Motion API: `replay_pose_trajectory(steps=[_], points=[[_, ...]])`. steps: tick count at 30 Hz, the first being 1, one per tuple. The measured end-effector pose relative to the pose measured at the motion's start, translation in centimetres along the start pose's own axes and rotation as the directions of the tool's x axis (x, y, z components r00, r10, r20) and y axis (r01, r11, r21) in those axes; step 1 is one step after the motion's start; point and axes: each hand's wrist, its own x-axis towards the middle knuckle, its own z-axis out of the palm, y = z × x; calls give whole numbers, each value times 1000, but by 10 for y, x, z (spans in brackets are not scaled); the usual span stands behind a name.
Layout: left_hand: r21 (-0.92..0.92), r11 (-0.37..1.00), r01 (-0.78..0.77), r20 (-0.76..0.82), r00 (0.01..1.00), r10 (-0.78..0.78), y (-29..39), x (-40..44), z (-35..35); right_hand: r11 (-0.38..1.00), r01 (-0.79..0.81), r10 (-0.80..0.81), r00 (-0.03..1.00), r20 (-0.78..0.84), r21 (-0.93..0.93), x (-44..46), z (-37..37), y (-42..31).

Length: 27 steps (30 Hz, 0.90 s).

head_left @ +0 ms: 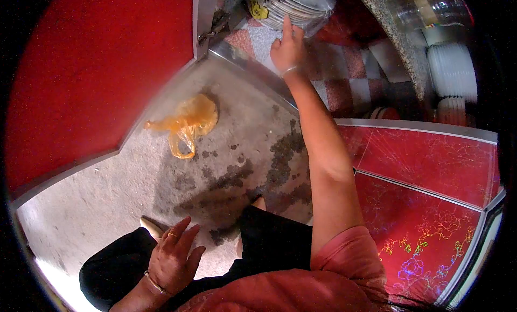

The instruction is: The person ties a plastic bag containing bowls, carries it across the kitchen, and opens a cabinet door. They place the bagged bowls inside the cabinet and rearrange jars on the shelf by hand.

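My right hand (pixel 288 50), a bracelet on its wrist, reaches far forward with the index finger stretched out and the thumb apart from it. Its fingertip overlaps the near side of a plastic-wrapped stack of plates (pixel 307 13); I cannot tell whether it touches. The wrap carries a yellow print. My left hand (pixel 175 255), with a ring and a bracelet, is held above my dark-clothed leg, its fingers spread and nothing in them.
An orange plastic bag (pixel 188 123) lies crumpled on the stained concrete floor (pixel 226 150). A metal sill (pixel 250 69) borders a checkered tiled area. Red panels stand left and right. At the right are stacked white containers (pixel 452 72) and a clear plastic jar (pixel 431 11).
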Motion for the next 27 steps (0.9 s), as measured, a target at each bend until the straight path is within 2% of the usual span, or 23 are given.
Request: replay_pose_trajectory(steps=[12,14,17,20,27], points=[[45,997,-71,19,997,70,-6,-3,3,999,35,-36,999,13,36,2,-3,2],[8,1000,-24,8,1000,24,0,-1,0,998,56,-56,998,-12,34,1,-4,2],[20,999,-43,9,999,43,-3,-2,2,999,10,-11,1000,13,32,0,-8,-1],[10,999,-30,2,1000,30,-1,-1,1,997,72,-71,996,-51,12,1,-7,2],[-12,1000,5,-7,1000,-5,4,-1,-2,1000,-21,21,1000,19,-1,2,-13,-4]])
